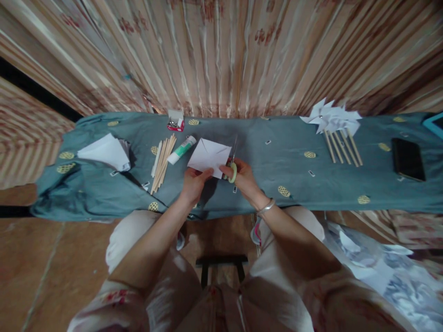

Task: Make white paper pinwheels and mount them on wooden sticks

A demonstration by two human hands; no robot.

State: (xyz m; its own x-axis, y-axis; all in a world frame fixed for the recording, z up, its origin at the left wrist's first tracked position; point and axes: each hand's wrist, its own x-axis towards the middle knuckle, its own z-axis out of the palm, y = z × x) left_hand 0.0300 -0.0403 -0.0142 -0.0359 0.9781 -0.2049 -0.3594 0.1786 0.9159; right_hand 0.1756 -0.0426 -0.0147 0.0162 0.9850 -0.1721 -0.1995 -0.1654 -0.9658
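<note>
- We have the white paper square between our two hands, just above the cloth-covered table [263,177], its near edge towards us.
- Our left hand [194,184] grips the near left part of the paper square [206,154], thumb on top.
- Our right hand [243,176] is closed around the scissors [233,172], its thumb reaching the paper's near right corner; the blades point away from us, just beside the right edge.
- The paper looks flat, turned a little askew, with diagonal lines running in from its corners; whether they are cuts or creases we cannot tell for each.
- Our fingers and the scissors' pale green handle hide part of that near right corner.
- Just left of the paper we see a green-and-white tube [182,150], then a bundle of wooden sticks [164,162], with a small open red-and-white box [176,122] beyond.
- Farther left lies a paper stack [104,152].
- Well off to our right are paper pinwheels [332,119] on sticks and a dark phone [408,159].
</note>
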